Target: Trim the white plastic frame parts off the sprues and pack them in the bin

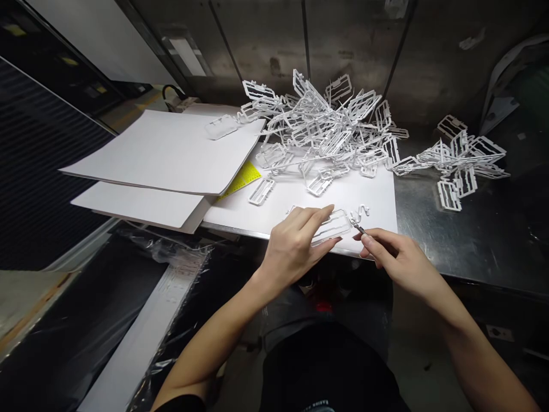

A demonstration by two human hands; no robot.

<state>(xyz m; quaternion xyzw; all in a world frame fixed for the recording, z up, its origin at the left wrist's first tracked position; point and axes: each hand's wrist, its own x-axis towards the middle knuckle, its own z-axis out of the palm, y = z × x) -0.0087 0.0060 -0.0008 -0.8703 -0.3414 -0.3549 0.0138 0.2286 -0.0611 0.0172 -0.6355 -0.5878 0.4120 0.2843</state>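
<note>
The left hand [300,234] holds a white plastic frame [331,225] between thumb and fingers, thumb along the near edge, fingers over the far one. The right hand [394,257] pinches a slim dark tool [359,229], its tip at the frame's right end. The frame sits above the near edge of a white sheet [381,200], its long axis running mostly sideways, the right end angled slightly away from the person; the left hand hides its left part. A curled white piece [362,212] lies just past the tool tip; whether it joins the frame is unclear.

A loose frame [261,192] lies to the left, near a yellow ruler [244,178] partly covered by stacked white boards [163,151]. Beyond, a tangled heap of frames [330,123] blocks the sheet's far side. A smaller cluster [458,160] rests rightward on the metal table [420,229].
</note>
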